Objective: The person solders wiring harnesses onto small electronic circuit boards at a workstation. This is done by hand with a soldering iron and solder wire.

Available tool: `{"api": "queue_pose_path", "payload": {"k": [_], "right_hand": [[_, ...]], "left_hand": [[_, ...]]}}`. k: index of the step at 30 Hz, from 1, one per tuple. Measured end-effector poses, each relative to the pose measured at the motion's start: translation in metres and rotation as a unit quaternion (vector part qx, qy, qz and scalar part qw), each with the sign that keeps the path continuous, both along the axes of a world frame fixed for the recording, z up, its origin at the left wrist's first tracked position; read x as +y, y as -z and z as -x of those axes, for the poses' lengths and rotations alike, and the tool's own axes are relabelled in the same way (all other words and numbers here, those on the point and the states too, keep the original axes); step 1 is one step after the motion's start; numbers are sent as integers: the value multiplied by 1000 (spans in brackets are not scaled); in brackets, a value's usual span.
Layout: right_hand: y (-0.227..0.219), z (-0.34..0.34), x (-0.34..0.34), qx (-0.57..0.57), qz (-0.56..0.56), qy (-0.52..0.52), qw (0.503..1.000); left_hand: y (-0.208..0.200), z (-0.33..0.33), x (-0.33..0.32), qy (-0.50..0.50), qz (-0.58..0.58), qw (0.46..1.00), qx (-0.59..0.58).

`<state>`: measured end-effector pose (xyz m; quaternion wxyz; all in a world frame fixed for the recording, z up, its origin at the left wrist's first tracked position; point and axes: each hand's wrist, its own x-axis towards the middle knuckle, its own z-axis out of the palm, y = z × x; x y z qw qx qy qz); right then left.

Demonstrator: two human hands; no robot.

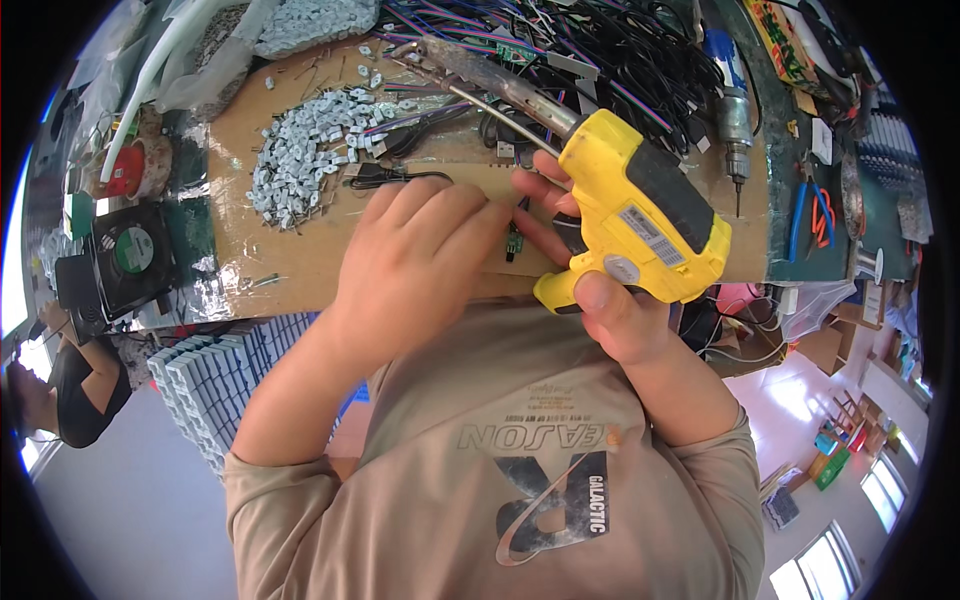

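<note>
My right hand [625, 325] is wrapped round the grip of a yellow and black soldering gun [640, 195]. The gun's long metal barrel and thin feed tube point up and left, over the far side of the bench. Held low over the wooden work board, my left hand [415, 245] has its fingers bent together and its back turned up. Its fingertips are hidden, so what they pinch does not show. Between the two hands a small green circuit board [514, 243] is partly visible. Just beyond my left knuckles lies a black cable [375, 177].
Small white parts [310, 150] are heaped at left on the board. Tangled cables [640, 80] fill the back. A black fan [130, 250] stands left; an electric screwdriver [737, 125] and blue-handled pliers [798, 220] lie right. Another person [90, 390] sits at far left.
</note>
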<state>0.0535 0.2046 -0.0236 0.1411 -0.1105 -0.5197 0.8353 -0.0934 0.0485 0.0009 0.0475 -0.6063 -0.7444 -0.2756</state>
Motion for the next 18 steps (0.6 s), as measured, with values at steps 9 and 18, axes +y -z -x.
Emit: {"api": "queue_pose_path", "payload": {"k": [9,18], "right_hand": [[-14,7,-4,-5,47,10,999],[-19,-11,5,27,45,44,998]], "left_hand": [[20,-35,-14,-21,-48,999,15],[13,-37,-5,-75,-56,993,-70]]}}
